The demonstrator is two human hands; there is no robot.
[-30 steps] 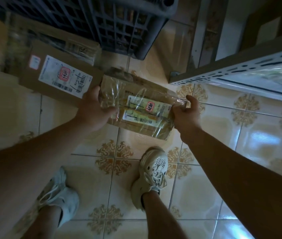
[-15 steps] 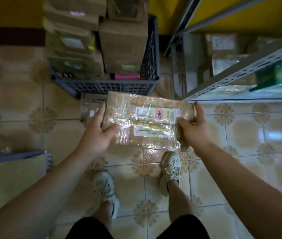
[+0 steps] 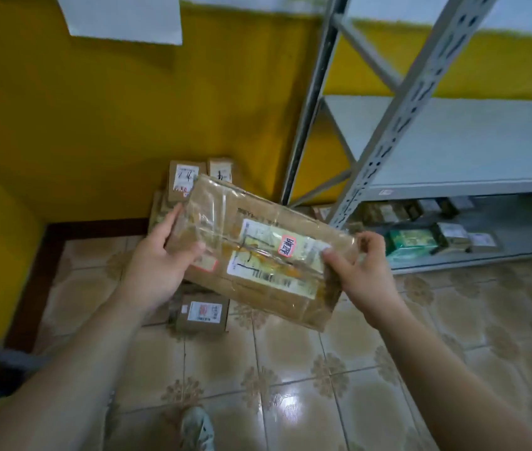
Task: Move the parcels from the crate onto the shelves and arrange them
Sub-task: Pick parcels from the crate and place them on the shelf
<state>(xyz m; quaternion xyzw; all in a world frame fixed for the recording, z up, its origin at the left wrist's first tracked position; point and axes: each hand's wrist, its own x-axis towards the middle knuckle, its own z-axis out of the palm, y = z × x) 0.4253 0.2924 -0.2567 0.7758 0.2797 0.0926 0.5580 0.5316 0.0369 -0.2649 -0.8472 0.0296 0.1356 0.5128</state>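
Head view vs 0.5 s ago: parcel (image 3: 258, 252) is raised and tilted, its right end lower, w/ shoes and crate gone from under it and yellow wall + grey shelves (image 3: 472, 141) behind. Left hand (image 3: 157, 265) and right hand (image 3: 362, 271) each clamp one end, thumbs on top, parcel in mid-air between them. White shipping label w/ barcode and pink sticker faces up, writing too blurred to read; more labelled boxes (image 3: 199, 312) lie on floor beyond and below left hand.

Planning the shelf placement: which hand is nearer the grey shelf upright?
Right. The right hand grips the parcel just below the shelf upright; the left hand holds the far end.
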